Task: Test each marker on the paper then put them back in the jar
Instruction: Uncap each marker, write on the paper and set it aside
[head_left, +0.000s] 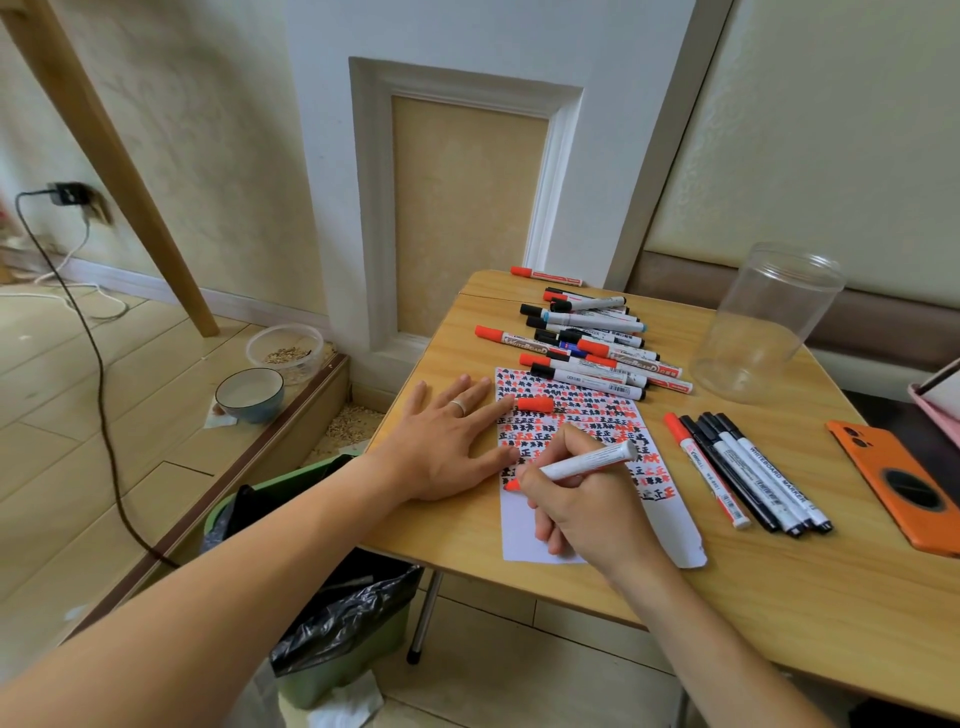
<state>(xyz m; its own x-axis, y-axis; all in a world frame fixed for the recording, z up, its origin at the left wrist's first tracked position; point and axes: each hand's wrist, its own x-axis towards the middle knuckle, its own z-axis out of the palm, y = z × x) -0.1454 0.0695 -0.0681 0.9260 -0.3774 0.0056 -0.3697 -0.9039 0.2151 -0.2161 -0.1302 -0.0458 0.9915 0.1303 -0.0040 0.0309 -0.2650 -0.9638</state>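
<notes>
A: Right hand, head view: fingers curled round a red marker, uncapped, tip down on the paper near its left edge. Long axis runs from the tip at lower left up to the butt end at upper right, tilted.

B: Left hand?

A: Flat, fingers spread and straight, pressing the paper's left edge by the table 's left edge. Holds nothing. A loose red cap lies on the paper just beside the fingertips.

B: Paper itself?

A: Upper part dense with red and black marks, lower part bare. The writing hand hides the middle.

B: Other markers?

A: A pile of markers toward the table's far edge, touching the paper's top; most lie crosswise, caps to the left. How many, cannot tell. A row of five markers right of the paper, side by side, one red-capped, four black-capped, caps toward the far edge.

B: Jar?

A: Clear jar, near the far right corner, apart from the pile; it looks empty, and which end is open is hard to make out. An orange phone lies at the right edge, partly cut off.
</notes>
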